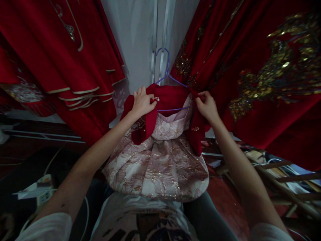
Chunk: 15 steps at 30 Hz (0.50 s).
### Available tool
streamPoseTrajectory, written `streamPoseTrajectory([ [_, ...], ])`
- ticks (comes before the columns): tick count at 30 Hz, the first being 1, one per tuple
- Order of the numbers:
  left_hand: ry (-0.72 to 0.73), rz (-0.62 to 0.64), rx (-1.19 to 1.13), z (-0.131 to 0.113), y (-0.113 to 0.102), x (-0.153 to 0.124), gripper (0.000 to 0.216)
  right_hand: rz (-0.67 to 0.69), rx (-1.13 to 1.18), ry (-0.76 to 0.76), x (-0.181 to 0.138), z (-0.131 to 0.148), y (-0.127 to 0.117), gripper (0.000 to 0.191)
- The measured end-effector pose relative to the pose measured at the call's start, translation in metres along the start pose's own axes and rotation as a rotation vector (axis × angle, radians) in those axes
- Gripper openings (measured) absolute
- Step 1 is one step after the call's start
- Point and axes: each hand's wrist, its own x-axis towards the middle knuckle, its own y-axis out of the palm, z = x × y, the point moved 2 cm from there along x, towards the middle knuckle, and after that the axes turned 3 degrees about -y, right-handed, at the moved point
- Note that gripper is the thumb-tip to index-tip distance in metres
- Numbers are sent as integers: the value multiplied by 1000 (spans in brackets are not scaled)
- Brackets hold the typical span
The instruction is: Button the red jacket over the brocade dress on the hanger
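Observation:
A small red jacket [150, 122] with beaded trim hangs over a pale pink-and-gold brocade dress [173, 164] with a full skirt. Both are on a purple wire hanger [168, 65], whose hook is up at a metal rail. My left hand [144, 103] pinches the jacket's left front edge near the shoulder, beside a pearly ornament. On the other side my right hand [207, 105] grips the right front edge just below the hanger's arm. Between the hands the jacket stands apart, showing its red inside and the dress's neckline.
Red curtain-like garments [82, 67] hang on the left. To the right, more red cloth carries gold sequin embroidery [265, 80]. A white power strip [44, 192] with cables lies at lower left. A wooden rack [288, 197] holding assorted items stands at lower right.

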Motion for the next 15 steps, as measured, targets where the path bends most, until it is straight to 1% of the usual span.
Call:
streamPoseTrajectory([
  [3,12,-57,-51,1,5,-1,12,11,36,-22,-7,15,25,15],
  [6,13,-84,-69,3,7,-3,13,25,155,-39,-14,46,56,12],
  [10,-7,-76,-45,7,2,-2,13,210,367,-124,-28,89,92,15],
  [12,-14,-59,-50,9,0,-2,11,265,390,-154,-34,98,101,17],
  [15,15,-79,-94,8,1,-9,9,281,400,-133,-38,93,105,17],
])
